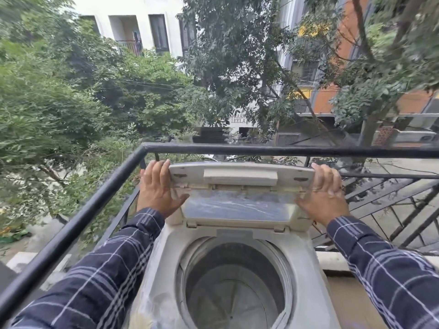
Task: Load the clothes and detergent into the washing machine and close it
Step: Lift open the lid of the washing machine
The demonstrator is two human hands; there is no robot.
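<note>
The folded lid point(240, 186) of the washing machine point(166, 252) was held raised at the machine's rear edge, its left end gripped by the left hand point(158, 186) and its right end by the right hand point(324, 189). The drum point(234, 283) was seen open, with no clothes in it.

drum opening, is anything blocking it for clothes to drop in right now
Nothing visible does. The lid is folded up at the back, held by the left hand and right hand, and the drum below looks open and empty. No clothes are in view.
</note>
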